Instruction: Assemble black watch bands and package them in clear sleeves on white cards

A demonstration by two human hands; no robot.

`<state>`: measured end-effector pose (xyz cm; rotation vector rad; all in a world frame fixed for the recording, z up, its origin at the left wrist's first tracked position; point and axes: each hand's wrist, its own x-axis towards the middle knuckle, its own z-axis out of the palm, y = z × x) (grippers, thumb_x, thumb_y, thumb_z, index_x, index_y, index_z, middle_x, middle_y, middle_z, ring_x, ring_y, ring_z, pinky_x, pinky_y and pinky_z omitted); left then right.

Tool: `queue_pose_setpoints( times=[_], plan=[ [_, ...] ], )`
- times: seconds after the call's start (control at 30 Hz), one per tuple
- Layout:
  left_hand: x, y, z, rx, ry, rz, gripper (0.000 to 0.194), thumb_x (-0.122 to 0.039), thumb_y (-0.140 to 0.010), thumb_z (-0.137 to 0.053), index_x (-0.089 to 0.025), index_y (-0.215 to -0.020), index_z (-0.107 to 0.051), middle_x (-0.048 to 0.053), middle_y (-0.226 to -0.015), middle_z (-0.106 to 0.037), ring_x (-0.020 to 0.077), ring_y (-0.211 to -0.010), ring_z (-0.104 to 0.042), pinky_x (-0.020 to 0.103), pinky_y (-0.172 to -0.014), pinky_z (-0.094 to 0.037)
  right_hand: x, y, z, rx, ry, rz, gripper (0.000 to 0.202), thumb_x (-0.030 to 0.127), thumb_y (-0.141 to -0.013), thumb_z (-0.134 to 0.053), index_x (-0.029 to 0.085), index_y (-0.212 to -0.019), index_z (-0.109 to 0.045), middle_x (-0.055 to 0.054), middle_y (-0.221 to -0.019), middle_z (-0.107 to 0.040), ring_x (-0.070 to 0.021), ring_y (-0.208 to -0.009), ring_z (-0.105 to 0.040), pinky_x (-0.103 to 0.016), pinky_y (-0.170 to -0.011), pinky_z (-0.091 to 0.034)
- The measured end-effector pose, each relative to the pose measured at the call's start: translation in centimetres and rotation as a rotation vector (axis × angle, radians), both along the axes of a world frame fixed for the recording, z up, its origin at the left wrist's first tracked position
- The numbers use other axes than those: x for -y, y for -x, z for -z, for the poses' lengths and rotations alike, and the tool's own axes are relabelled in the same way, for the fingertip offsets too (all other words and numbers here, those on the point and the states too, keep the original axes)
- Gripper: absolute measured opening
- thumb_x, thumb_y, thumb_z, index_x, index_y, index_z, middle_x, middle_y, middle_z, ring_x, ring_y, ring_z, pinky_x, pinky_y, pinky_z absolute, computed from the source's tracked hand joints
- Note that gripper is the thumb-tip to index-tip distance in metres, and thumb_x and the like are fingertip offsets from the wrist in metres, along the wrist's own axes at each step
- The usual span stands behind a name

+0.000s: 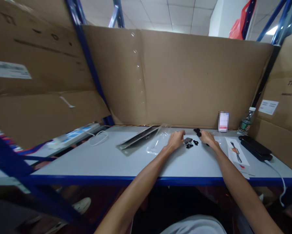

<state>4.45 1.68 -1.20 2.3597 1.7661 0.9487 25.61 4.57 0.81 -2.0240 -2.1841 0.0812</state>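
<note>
Both of my hands reach over the grey tabletop [133, 165]. My left hand [176, 139] is curled, just left of a grey piece [188, 140] and a small black part [189, 146]; what its fingers hold, if anything, is too small to make out. My right hand [207, 137] is closed around a black part [197, 130], whose end sticks out at the upper left of the fingers. Between the hands lies another small black part [196, 142]. A clear plastic bag [157, 143] rests left of my left hand.
Flat grey panels [138, 137] lie left of the bag. A power strip [74, 136] with a white cable is at far left. On the right are a phone [223, 122], a bottle [246, 122], a printed sheet [236, 152] and a black case [255, 148]. Cardboard [180, 78] walls the back.
</note>
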Motion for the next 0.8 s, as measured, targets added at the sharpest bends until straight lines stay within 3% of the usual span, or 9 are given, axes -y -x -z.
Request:
queue_pose_setpoints(
  times=[0.17, 0.3, 0.5, 0.63, 0.8],
  plan=[
    [0.3, 0.4, -0.3, -0.054, -0.005, -0.04, 0.029, -0.016, -0.094, -0.049, -0.022, -0.111, -0.071, 0.009, -0.09, -0.075, 0.0244, -0.085, -0.066, 0.031, -0.073, -0.041, 0.7, 0.6, -0.5, 0.064, 0.042, -0.042, 0.033, 0.011, -0.083, -0.057, 0.017, -0.11, -0.075, -0.017, -0.114, -0.074, -0.0291, -0.107, -0.07, -0.029, -0.079, -0.048],
    [0.2, 0.5, -0.4, -0.039, -0.008, -0.041, 0.028, -0.017, -0.092, -0.05, -0.021, -0.109, -0.073, 0.01, -0.095, -0.075, 0.025, -0.087, -0.067, 0.032, -0.075, -0.043, 1.4, 0.9, -1.1, 0.096, -0.018, -0.031, 0.032, 0.011, -0.082, -0.056, 0.015, -0.107, -0.076, -0.021, -0.115, -0.073, -0.0314, -0.109, -0.069, -0.032, -0.082, -0.048],
    [0.3, -0.1, 0.3, -0.118, 0.016, 0.255, 0.026, -0.029, -0.089, -0.061, -0.026, -0.109, -0.077, 0.007, -0.111, -0.071, 0.0235, -0.104, -0.065, 0.029, -0.083, -0.047, 1.5, 1.6, -1.5, -0.075, -0.133, -0.113, 0.025, 0.022, -0.085, -0.059, 0.025, -0.1, -0.079, -0.009, -0.108, -0.077, -0.0244, -0.106, -0.069, -0.025, -0.076, -0.045],
    [0.7, -0.6, 0.6, -0.202, 0.016, 0.369, 0.024, -0.032, -0.089, -0.062, -0.027, -0.107, -0.078, 0.007, -0.109, -0.072, 0.0238, -0.105, -0.065, 0.03, -0.089, -0.048, 0.8, 2.0, -0.8, -0.085, -0.181, -0.138, 0.023, 0.027, -0.087, -0.059, 0.024, -0.098, -0.079, -0.009, -0.103, -0.077, -0.0236, -0.1, -0.071, -0.025, -0.071, -0.044],
    [0.4, 0.3, -1.4, -0.189, -0.138, 0.197, 0.033, -0.036, -0.094, -0.057, -0.021, -0.12, -0.072, 0.013, -0.118, -0.069, 0.0271, -0.112, -0.063, 0.036, -0.098, -0.046, 0.3, 1.9, -0.5, -0.075, -0.228, -0.149, 0.025, 0.028, -0.088, -0.056, 0.025, -0.099, -0.079, -0.009, -0.101, -0.078, -0.0254, -0.099, -0.071, -0.026, -0.068, -0.043]
  ],
)
